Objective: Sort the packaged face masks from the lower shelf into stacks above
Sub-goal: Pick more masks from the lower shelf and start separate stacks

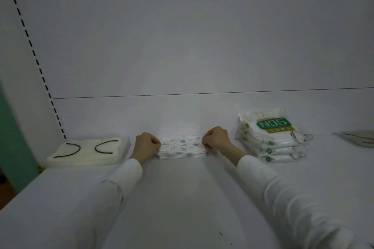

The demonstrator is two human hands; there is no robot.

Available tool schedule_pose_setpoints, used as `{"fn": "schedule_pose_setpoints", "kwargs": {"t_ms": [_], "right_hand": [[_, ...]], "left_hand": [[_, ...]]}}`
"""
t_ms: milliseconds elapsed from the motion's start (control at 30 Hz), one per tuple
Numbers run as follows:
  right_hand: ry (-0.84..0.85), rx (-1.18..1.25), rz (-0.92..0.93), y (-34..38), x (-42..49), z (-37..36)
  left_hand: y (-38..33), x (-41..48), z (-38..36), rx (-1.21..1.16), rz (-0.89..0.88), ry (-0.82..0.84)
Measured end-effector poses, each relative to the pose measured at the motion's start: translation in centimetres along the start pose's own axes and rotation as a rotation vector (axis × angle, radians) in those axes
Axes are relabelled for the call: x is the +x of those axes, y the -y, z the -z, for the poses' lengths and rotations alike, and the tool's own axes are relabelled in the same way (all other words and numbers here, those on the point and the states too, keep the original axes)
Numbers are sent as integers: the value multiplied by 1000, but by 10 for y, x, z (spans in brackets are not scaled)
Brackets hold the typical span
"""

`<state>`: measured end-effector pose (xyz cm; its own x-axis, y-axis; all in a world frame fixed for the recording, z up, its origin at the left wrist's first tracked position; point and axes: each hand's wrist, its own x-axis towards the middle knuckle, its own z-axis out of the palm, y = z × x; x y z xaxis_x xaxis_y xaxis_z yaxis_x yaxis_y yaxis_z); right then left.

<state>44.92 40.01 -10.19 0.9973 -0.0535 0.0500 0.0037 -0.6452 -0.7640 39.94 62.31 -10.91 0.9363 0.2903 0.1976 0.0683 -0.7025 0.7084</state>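
A: Where was the mask pile?
B: The printed masks (182,146) lay flat in a neat pile on the shelf (182,198), near the back edge, about in the middle.
A: What did the hands do?
B: The left hand (146,144) was at the pile's left end and the right hand (216,137) at its right end. Both had their fingers curled in tight, like fists, and each pinched its end of the pile.
A: Was the pile up in the air?
B: No, its bottom sat on the shelf.
A: What else was there?
B: 2 more piles. Cream masks (87,150) with black loops lay by the back left corner, just beside the left hand but not touching it. N95 packs (271,137) were stacked to the right, near the right hand, with a gap between. The top pack had a green label.
A: Anything more?
B: A flat grey thing (362,137) poked in at the right edge. I could not tell what it was. Both arms wore white sleeves (125,174). A post (30,42) with a row of dark slots ran up the left side of the white back wall (202,36).
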Motion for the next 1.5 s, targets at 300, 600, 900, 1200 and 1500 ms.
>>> {"fn": "schedule_pose_setpoints", "kwargs": {"t_ms": [300,600,900,1200,1500], "right_hand": [[-16,-4,-6,-3,3,-9],[-40,-80,59,-1,0,4],[35,-420,401,-7,-54,38],[88,-480,677,-27,-179,62],[308,-230,1171,-88,-313,64]], "left_hand": [[4,-3,-1,7,-7,8],[2,-6,8,108,-105,13],[-27,-64,33,335,-265,28],[-61,-214,33,263,-301,50],[3,-352,82,60,-211,95]]}}
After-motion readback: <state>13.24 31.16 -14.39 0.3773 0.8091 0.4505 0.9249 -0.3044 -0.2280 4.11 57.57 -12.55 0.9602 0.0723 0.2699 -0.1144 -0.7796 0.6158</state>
